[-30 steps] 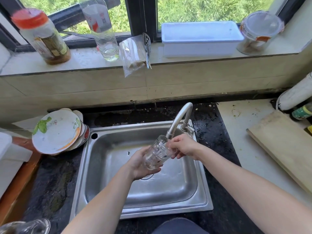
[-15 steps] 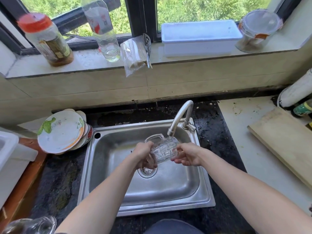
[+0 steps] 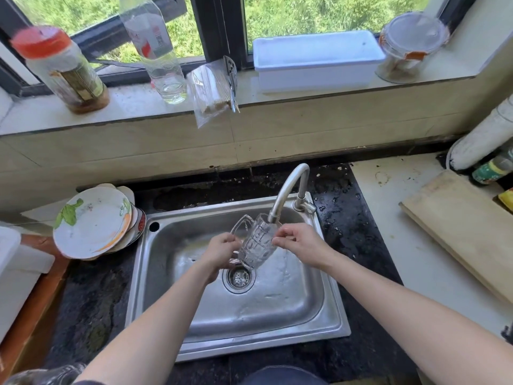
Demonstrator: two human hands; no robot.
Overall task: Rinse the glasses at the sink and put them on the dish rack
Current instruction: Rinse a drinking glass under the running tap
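Right over the sink [image 3: 329, 315], a clear patterned glass mug [image 3: 256, 245] is held tilted above the drain [image 3: 239, 277], its upper end just at the mouth of the faucet [image 3: 288, 190]. Its handle sticks out toward the sink's left side. The left hand [image 3: 219, 252] has a closed grip on the mug's lower part, fingers curled round the glass from the left. The right hand [image 3: 299, 243] comes in from the sink's right side. Its grip is lighter, with the bent thumb and fingertips [image 3: 277, 237] pinching the mug's upper wall close to the spout. Both forearms reach in across the sink's near rim. Water ripples on the sink floor around the drain.

On the dark counter [image 3: 91, 295] to the left of the sink leans a stack of plates [image 3: 91, 223]; the front one is white with a green and orange pattern. To the right of the sink a wooden cutting board [image 3: 458, 232] lies on a pale stretch of counter. Behind the sink runs a windowsill [image 3: 133, 107], carrying a red-lidded jar [image 3: 61, 68], a clear plastic bottle [image 3: 158, 51], a plastic bag [image 3: 208, 90] hanging over the edge, a white tray [image 3: 316, 59] and a lidded glass jar [image 3: 408, 45]. Near the sink's front left corner, at the frame's bottom edge, sits another glass object [image 3: 41, 376], too blurred to identify.
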